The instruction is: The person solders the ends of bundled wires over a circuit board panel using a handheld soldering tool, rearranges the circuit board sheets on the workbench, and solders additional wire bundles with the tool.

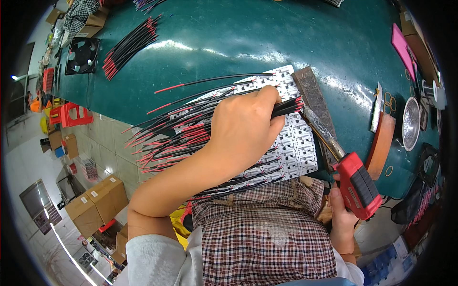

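My left hand (245, 121) is closed round a bundle of black wires (286, 107) with red ends, held above a white circuit board panel (301, 148). Low on the right, my right hand (341, 212) grips a red and black soldering iron (359, 183). Its metal barrel points up and left, the tip close to the red ends of the bundle; whether they touch I cannot tell. Many black and red wires (157, 148) fan out leftward from the panel, some hidden under my left forearm. A dark flat bar (310, 88) lies along the panel's right edge.
On the green table (205, 28) lie another wire bundle (131, 45) and a black fan (82, 56). At right are a metal bowl (411, 124), an orange-brown strip (381, 143), a blade-like tool (377, 107), rubber bands (390, 102) and a wire spool (431, 93).
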A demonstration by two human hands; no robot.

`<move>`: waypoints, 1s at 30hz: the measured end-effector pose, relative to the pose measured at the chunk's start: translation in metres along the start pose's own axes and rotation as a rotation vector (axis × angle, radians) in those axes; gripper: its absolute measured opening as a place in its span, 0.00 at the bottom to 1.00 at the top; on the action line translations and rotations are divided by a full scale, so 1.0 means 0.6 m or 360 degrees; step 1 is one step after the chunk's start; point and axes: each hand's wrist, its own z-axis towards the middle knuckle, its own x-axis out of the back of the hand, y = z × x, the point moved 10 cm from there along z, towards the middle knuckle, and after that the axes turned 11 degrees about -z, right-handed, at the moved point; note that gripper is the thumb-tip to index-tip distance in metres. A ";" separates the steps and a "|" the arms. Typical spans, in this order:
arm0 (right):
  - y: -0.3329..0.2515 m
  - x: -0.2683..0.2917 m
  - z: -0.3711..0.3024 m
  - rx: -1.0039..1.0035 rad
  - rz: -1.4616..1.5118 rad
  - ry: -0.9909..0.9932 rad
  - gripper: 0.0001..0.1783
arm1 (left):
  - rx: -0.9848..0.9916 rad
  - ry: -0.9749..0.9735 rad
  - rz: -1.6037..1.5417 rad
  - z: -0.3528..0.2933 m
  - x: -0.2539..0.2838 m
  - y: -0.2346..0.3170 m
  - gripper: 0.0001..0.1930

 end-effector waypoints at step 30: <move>0.003 -0.015 0.010 -0.0174 0.0047 -0.0125 0.13 | -0.0078 0.0043 0.0127 0.005 -0.005 -0.003 0.07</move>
